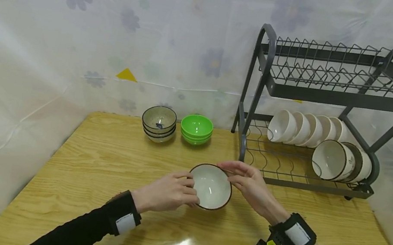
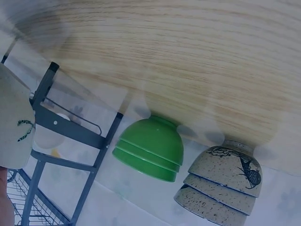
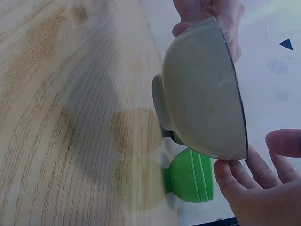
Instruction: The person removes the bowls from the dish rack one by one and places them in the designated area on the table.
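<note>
A white bowl with a dark brown rim is at the middle of the table, its inside facing up. My left hand grips its left rim, with fingers over the edge and thumb outside, as the right wrist view shows. On the other side my right hand touches the bowl near its rim with extended fingertips, its thumb apart from the bowl in the right wrist view. There the bowl's pale outer wall and foot show. Only part of the bowl, with a dark green mark, appears in the left wrist view.
Behind the bowl stand stacked speckled bowls and stacked green bowls. A dark two-tier dish rack is at the back right. Its lower tier carries a row of white bowls and larger brown-rimmed bowls.
</note>
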Action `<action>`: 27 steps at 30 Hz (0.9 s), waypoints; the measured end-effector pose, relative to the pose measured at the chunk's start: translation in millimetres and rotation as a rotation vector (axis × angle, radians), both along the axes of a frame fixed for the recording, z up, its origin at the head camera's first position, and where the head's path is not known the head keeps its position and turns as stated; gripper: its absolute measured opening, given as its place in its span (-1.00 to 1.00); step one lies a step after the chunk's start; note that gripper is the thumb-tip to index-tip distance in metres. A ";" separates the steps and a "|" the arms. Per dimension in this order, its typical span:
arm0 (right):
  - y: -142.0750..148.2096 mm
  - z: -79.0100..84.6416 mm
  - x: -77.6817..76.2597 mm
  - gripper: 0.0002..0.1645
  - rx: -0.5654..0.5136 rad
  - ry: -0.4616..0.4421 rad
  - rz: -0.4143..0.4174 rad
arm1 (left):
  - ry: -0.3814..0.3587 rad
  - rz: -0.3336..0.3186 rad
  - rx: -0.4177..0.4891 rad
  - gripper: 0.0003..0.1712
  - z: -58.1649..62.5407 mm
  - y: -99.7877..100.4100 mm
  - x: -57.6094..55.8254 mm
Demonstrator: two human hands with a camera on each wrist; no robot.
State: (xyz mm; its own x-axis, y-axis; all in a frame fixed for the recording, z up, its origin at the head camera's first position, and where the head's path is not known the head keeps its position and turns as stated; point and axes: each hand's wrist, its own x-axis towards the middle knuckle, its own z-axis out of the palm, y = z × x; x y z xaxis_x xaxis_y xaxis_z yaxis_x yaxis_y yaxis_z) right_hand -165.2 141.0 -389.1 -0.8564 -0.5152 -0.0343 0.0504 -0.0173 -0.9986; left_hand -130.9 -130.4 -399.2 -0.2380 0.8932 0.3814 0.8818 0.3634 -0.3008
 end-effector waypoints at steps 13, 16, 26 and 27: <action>3.4 0.8 -1.3 -0.46 -0.005 -0.020 -0.016 | -0.026 0.042 0.019 -0.91 -5.9 -10.3 -3.3; 3.9 0.4 -1.4 -0.46 -0.004 -0.023 -0.013 | -0.030 0.070 0.000 -0.92 -7.5 -14.4 -4.4; 5.1 -0.7 -1.0 -0.47 -0.006 -0.018 -0.003 | -0.061 0.141 -0.037 -0.90 -10.8 -24.3 -7.7; 5.2 -0.9 -0.9 -0.48 -0.006 -0.020 -0.001 | -0.069 0.151 -0.041 -0.90 -11.2 -25.0 -7.8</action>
